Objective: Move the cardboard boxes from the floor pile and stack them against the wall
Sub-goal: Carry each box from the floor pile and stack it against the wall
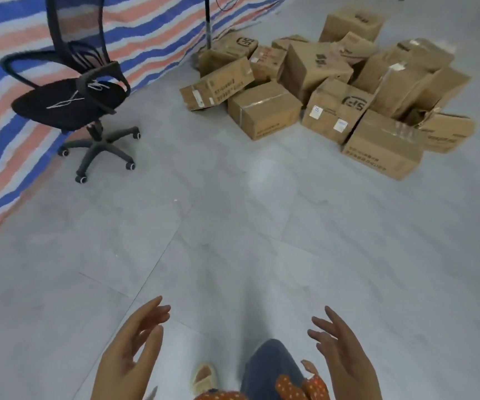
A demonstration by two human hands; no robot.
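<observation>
Left hand (130, 346), right hand (341, 350) both spread, holding nothing; cardboard boxes (331, 90) piled well ahead, untouched.

Brown cardboard boxes (331, 82) far right, black print on some. Black office chair (71, 93) left, before a blue, salmon and white striped tarp (152, 33). Pale grey floor (233, 226).

Single head view, looking forward and down, floor (233, 226) near, box pile (334, 90) far ahead
</observation>
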